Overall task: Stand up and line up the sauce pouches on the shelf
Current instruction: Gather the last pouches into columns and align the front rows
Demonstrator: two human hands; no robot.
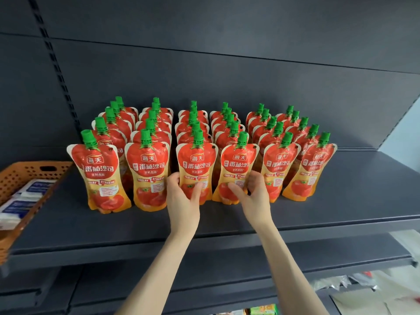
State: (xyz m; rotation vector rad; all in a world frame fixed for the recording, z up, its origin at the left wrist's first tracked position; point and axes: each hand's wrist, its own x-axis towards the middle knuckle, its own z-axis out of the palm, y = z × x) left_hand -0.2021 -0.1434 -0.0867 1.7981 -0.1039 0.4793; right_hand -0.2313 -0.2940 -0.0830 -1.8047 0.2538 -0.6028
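Gripping two neighbours in the front row at once, you have your left hand [181, 201] curled round the lower left edge of the third pouch [196, 164], thumb across its printed face and fingers tucked behind. Your right hand [254, 198] grips the fourth pouch [237, 164] from its right edge in the same way, thumb on the front. Holding them low, close to the base, looks deliberate: the film is soft, and a grip higher up would likely fold the top over rather than shift the foot. All the sauce pouches [100, 178] stand upright on the shelf [227, 214], in six files running away from your hands toward the back panel [227, 64], so the job seems close to finished, with only squaring of the front faces left. Each one is glossy red-and-yellow film, pinched at the waist and flared at the bottom so it can stand on its own, topped by a hard, ribbed green cap [197, 137]. Beneath your wrists the shelf is matt dark grey and smooth, which should let the bases slide. Well off to the left of your left hand sits an orange perforated basket [27, 170] holding white-and-blue packets [25, 196].
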